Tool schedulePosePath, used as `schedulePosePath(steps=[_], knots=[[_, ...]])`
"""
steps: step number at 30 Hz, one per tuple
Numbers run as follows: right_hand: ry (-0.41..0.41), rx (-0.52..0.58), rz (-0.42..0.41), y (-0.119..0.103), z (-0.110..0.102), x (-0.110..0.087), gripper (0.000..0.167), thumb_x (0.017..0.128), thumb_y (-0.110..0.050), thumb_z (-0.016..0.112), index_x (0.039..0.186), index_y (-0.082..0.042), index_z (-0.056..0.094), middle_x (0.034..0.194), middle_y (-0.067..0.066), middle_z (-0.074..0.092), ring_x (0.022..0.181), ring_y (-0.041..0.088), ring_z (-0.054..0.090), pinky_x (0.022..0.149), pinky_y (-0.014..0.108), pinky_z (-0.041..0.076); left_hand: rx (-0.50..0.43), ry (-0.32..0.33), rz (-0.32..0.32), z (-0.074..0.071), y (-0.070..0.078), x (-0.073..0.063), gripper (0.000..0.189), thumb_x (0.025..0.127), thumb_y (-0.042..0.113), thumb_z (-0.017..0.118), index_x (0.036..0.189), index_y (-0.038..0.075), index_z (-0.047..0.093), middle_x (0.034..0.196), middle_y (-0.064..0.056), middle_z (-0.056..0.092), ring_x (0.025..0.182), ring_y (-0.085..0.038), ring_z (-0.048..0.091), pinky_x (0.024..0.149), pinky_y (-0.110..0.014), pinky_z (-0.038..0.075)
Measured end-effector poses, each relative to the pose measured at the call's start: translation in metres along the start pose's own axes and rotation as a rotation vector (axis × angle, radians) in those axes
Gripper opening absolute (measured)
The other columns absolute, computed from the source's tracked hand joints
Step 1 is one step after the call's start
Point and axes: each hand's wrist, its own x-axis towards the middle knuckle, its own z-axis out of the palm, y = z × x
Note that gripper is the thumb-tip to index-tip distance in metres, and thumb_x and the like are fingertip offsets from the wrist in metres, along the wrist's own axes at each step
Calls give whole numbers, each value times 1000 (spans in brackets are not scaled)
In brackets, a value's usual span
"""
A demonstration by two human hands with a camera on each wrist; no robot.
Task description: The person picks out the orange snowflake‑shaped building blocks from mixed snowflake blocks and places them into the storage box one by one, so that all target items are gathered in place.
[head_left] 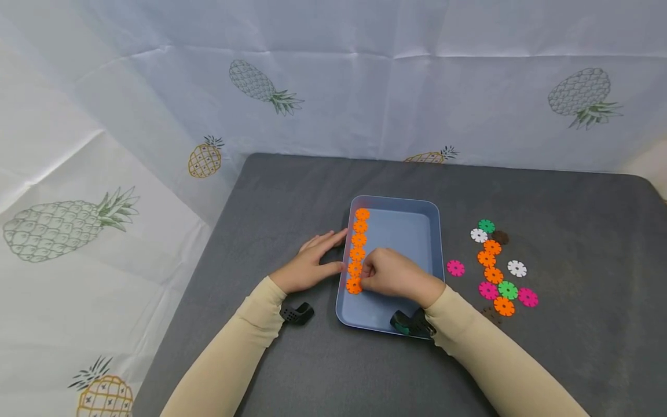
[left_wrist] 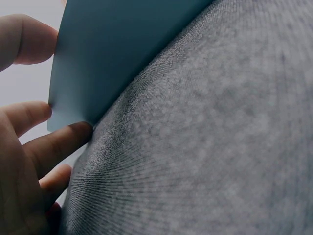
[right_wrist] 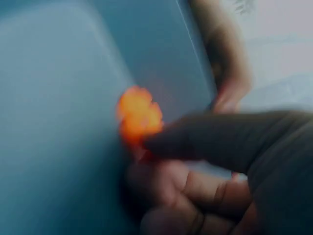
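A blue-grey rectangular tray (head_left: 401, 226) lies on the table with a column of several orange notched discs (head_left: 358, 239) along its left side. My right hand (head_left: 393, 275) is inside the tray, pinching the orange disc (head_left: 354, 285) at the near end of the column between thumb and curled fingers. In the right wrist view, the blurred orange disc (right_wrist: 139, 115) shows at the thumb tip. Outside the tray's left wall, my left hand (head_left: 312, 263) rests with spread fingers, and the fingertips (left_wrist: 80, 128) touch that wall in the left wrist view.
Right of the tray lie loose notched discs: orange (head_left: 493, 274), pink (head_left: 455, 268), green (head_left: 508, 290), white (head_left: 517, 268) and dark brown (head_left: 500, 237). A dark grey cloth (head_left: 302, 191) covers the table. Behind it hangs a white pineapple-print sheet (head_left: 339, 104).
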Motion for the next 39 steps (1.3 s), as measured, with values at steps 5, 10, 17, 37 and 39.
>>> schedulePosePath(steps=[5, 10, 17, 37, 39], knots=[[23, -43, 0, -3, 3, 0, 30, 83, -8, 72, 58, -15, 56, 55, -9, 39, 49, 9, 37, 51, 24, 25, 7, -8, -2, 0, 1, 0, 75, 103, 34, 62, 169, 24, 27, 166, -3, 42, 162, -28, 17, 131, -54, 4], [39, -48, 0, -3, 4, -1, 32, 83, -9, 73, 58, -16, 56, 55, -9, 39, 49, 9, 37, 50, 24, 25, 6, -10, -1, 0, 0, 1, 75, 103, 34, 62, 169, 25, 27, 166, -3, 42, 162, -27, 16, 131, -54, 4], [45, -55, 17, -2, 6, 0, 31, 82, -9, 73, 57, -16, 56, 55, -9, 41, 50, 10, 38, 50, 24, 27, 6, -10, 4, 0, -1, 2, 75, 103, 34, 63, 169, 25, 27, 168, -2, 40, 162, -27, 16, 131, -54, 3], [72, -39, 23, 1, 9, 1, 31, 83, -9, 72, 56, -17, 59, 53, -8, 45, 47, 11, 42, 47, 24, 29, 6, 0, 18, 0, -2, 3, 74, 104, 34, 63, 169, 23, 28, 167, -3, 41, 162, -27, 18, 131, -52, 3], [74, -33, 14, 1, 8, 0, 32, 83, -9, 72, 55, -17, 57, 52, -9, 43, 45, 10, 40, 47, 24, 27, 7, -1, 14, 0, -2, 3, 74, 104, 34, 63, 169, 24, 28, 167, -2, 41, 162, -26, 18, 131, -51, 3]])
